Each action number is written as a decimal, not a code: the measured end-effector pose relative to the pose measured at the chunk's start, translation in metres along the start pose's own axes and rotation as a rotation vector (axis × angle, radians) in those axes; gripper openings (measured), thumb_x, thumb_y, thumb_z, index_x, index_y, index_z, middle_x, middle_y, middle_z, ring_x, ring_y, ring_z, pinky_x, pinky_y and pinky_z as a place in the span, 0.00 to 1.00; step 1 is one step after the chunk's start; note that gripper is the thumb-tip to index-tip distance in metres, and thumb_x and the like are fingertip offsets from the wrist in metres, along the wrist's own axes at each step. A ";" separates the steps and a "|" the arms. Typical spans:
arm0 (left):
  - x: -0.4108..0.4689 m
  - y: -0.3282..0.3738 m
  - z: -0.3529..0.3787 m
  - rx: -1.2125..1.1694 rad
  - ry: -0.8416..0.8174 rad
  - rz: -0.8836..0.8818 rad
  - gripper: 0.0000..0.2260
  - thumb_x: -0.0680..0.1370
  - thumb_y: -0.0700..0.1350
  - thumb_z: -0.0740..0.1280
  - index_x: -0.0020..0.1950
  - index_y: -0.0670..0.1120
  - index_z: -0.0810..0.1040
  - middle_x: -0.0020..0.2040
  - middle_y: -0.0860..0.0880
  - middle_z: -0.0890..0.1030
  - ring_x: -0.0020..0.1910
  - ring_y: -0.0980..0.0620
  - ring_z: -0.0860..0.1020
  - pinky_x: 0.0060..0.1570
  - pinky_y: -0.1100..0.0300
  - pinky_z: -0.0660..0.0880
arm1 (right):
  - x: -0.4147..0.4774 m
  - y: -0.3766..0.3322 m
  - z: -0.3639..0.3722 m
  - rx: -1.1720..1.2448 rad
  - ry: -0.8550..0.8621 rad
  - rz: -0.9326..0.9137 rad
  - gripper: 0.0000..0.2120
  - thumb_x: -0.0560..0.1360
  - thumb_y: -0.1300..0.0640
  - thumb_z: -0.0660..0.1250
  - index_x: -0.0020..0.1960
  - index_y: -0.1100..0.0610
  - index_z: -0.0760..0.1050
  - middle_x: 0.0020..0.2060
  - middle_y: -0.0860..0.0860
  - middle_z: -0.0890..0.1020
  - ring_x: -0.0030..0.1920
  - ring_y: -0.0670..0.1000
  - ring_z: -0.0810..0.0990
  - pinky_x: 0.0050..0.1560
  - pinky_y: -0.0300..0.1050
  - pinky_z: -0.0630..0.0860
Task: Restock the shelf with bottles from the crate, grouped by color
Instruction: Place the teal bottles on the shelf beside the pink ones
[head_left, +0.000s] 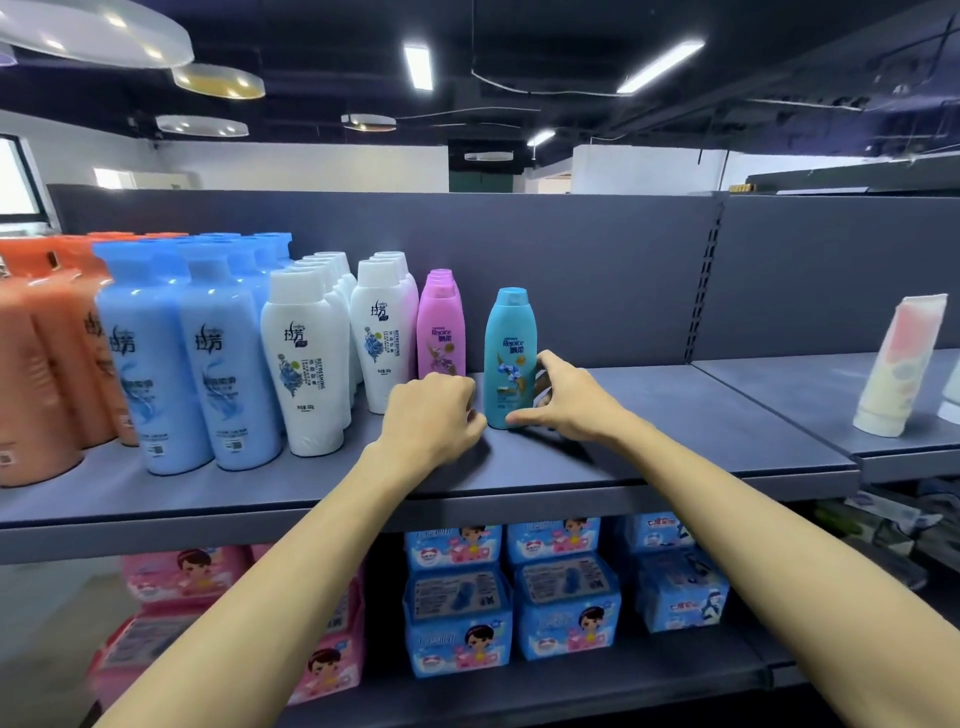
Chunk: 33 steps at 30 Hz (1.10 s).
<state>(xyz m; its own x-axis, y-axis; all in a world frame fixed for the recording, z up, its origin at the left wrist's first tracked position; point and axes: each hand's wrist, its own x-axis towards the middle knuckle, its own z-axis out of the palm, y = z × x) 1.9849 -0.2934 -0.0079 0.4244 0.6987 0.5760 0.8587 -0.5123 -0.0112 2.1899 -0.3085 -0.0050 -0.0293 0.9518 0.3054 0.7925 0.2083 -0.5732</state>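
A teal Rejoice bottle (509, 358) stands upright on the grey shelf (649, 447), alone to the right of a row of pink bottles (440, 327). My right hand (563, 395) cups its right side and base, thumb and fingers touching it. My left hand (434, 415) is curled at its lower left, fingertips at the bottle's base. Left of the pink row stand white bottles (311, 364), light blue bottles (192, 364) and orange bottles (41, 364). The crate is out of view.
A white and pink tube (898, 364) leans upright on the neighbouring shelf at the right. Bare shelf stretches right of the teal bottle. The lower shelf holds blue packs (519, 592) and pink packs (182, 577).
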 end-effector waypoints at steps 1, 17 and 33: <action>0.002 0.000 0.003 0.006 0.020 -0.011 0.08 0.74 0.51 0.62 0.42 0.47 0.73 0.43 0.48 0.80 0.44 0.43 0.77 0.39 0.55 0.70 | 0.005 0.001 0.002 0.008 0.007 0.004 0.29 0.66 0.46 0.80 0.60 0.51 0.70 0.52 0.47 0.80 0.46 0.45 0.81 0.45 0.43 0.79; 0.038 -0.001 0.041 0.081 0.354 -0.059 0.11 0.69 0.49 0.69 0.35 0.48 0.68 0.32 0.50 0.75 0.35 0.45 0.74 0.27 0.60 0.58 | 0.095 0.022 0.027 0.056 0.066 0.066 0.30 0.65 0.51 0.81 0.60 0.55 0.69 0.51 0.49 0.81 0.50 0.50 0.81 0.49 0.48 0.80; 0.038 -0.001 0.042 0.041 0.358 -0.041 0.09 0.70 0.49 0.64 0.37 0.49 0.65 0.35 0.50 0.76 0.37 0.45 0.74 0.28 0.59 0.62 | 0.130 0.023 0.040 0.048 0.200 0.188 0.34 0.61 0.50 0.82 0.53 0.57 0.62 0.49 0.56 0.79 0.49 0.60 0.79 0.45 0.54 0.77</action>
<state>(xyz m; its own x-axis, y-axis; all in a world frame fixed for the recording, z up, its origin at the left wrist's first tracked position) 2.0118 -0.2458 -0.0203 0.2680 0.4958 0.8260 0.8870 -0.4616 -0.0108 2.1796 -0.1706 -0.0087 0.2404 0.9123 0.3317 0.7425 0.0473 -0.6681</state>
